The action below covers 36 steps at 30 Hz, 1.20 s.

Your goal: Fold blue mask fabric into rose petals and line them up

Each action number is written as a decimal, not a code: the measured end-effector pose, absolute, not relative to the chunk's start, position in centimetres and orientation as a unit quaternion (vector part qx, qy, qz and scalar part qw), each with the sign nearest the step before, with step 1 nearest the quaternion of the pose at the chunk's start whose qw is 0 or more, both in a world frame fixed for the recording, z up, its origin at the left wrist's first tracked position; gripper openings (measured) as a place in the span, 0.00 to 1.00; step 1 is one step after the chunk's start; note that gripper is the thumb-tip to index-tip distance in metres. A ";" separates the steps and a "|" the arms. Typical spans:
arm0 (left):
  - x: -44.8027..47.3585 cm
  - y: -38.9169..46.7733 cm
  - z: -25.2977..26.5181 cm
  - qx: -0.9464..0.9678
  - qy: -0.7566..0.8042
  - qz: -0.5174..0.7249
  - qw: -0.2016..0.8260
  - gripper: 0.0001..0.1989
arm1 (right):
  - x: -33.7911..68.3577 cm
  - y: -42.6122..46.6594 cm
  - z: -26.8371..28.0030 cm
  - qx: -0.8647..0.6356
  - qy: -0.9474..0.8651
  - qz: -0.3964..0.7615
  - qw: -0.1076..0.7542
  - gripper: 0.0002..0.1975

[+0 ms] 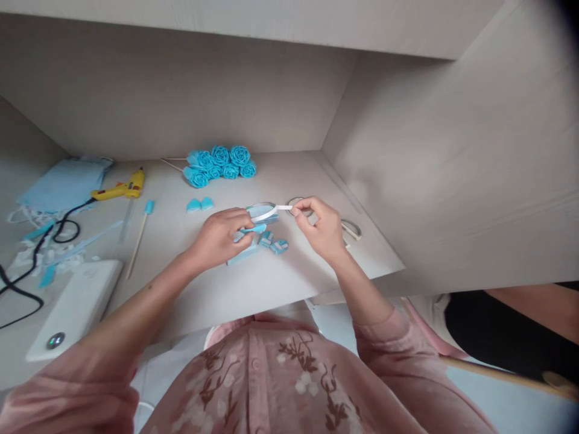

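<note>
My left hand [221,236] grips a small blue folded piece [254,229] low over the bench [271,283]. My right hand [319,226] pinches the end of a white strip [271,211] that peels away from a blue stack [261,211] between both hands. A cluster of finished blue roses [221,163] sits at the back, so I judge much is done. Loose blue bits [274,243] lie just beside my hands, unassembled. A glue gun [120,190] rests well to the left. What my left fingers cover is hidden.
</note>
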<state>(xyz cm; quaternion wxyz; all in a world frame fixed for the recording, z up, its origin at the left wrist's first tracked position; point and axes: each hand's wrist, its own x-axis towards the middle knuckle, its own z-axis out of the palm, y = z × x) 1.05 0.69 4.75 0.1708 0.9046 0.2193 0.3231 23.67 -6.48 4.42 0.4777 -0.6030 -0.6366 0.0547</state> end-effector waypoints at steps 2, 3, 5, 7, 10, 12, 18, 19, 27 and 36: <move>0.7 1.0 4.9 0.894 0.237 0.329 0.189 0.06 | 23.9 -6.3 4.2 -0.603 -0.615 0.105 0.497 0.06; 0.6 1.1 5.0 0.890 0.246 0.330 0.197 0.05 | 24.1 -6.3 4.0 -0.596 -0.610 0.139 0.503 0.07; 0.4 1.2 5.3 0.885 0.258 0.329 0.204 0.06 | 24.9 -6.1 3.8 -0.567 -0.612 0.227 0.503 0.09; 0.3 1.4 5.4 0.886 0.266 0.325 0.197 0.06 | 26.5 -6.1 3.6 -0.534 -0.618 0.302 0.492 0.16; 0.0 1.7 5.4 0.883 0.278 0.329 0.185 0.06 | 29.9 -6.5 3.3 -0.576 -0.611 0.263 0.474 0.21; -0.2 1.9 5.4 0.878 0.283 0.338 0.187 0.05 | 32.0 -7.1 2.8 -0.670 -0.617 0.147 0.386 0.21; -0.3 2.4 5.3 0.864 0.293 0.358 0.200 0.06 | 34.2 -9.5 0.2 -0.788 -0.611 -0.052 0.061 0.23; -0.3 2.4 5.2 0.860 0.295 0.360 0.208 0.06 | 34.1 -9.7 -0.2 -0.793 -0.604 -0.059 0.047 0.23; -0.9 2.7 3.2 0.715 0.336 0.433 0.434 0.08 | 35.0 -9.9 -0.7 -0.831 -0.545 -0.015 0.114 0.22; -1.4 3.1 1.3 0.566 0.279 0.488 0.603 0.16 | 29.8 -11.5 4.0 -0.451 -0.398 0.554 0.576 0.28</move>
